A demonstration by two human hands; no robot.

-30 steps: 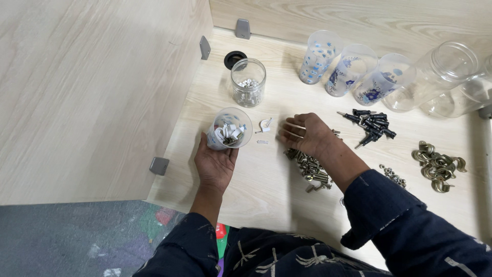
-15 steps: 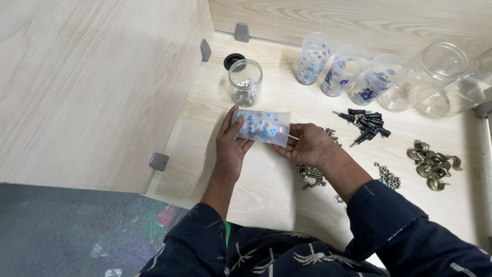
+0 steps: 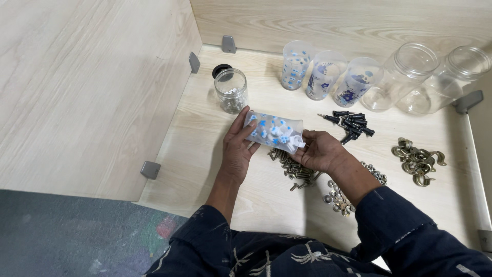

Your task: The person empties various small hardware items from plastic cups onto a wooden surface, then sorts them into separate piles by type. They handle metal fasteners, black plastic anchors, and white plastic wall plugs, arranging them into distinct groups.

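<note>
Tumbler [image 3: 273, 131]: clear plastic with blue flower print, held on its side between both hands above the middle of the wooden tabletop [image 3: 205, 154]; small white pieces show inside near its right-hand mouth.
Left hand [image 3: 238, 149]: fingers spread flat along the tumbler's left end and underside, cradling rather than clamping.
Right hand [image 3: 319, 151]: curled loosely at the tumbler's mouth, fingertips touching the rim and the white pieces there; whether it pinches one of them I cannot tell.
Risk, spill: with the tumbler lying level and its mouth open, a slight tip to the right would likely let the white pieces slide out.
Risk, mixing: silver screws [image 3: 294, 169] lie directly beneath the hands, washers [image 3: 338, 197] near right; anything dropped would probably land among them and be slow to pick out.
Risk, slip: the left hand's open-palmed hold gives little grip on smooth plastic.
Black screws [image 3: 348, 123]: heap just right of the tumbler.
Brass hooks [image 3: 417, 159]: heap at right, well apart.
Glass jar [image 3: 230, 90]: upright, far left of the hands, holds small silver parts; black lid [image 3: 220, 69] behind it; a wide left elbow could knock it.
Far row: three printed tumblers [image 3: 323, 74], two clear jars [image 3: 430, 77], leaning against the far wall.
</note>
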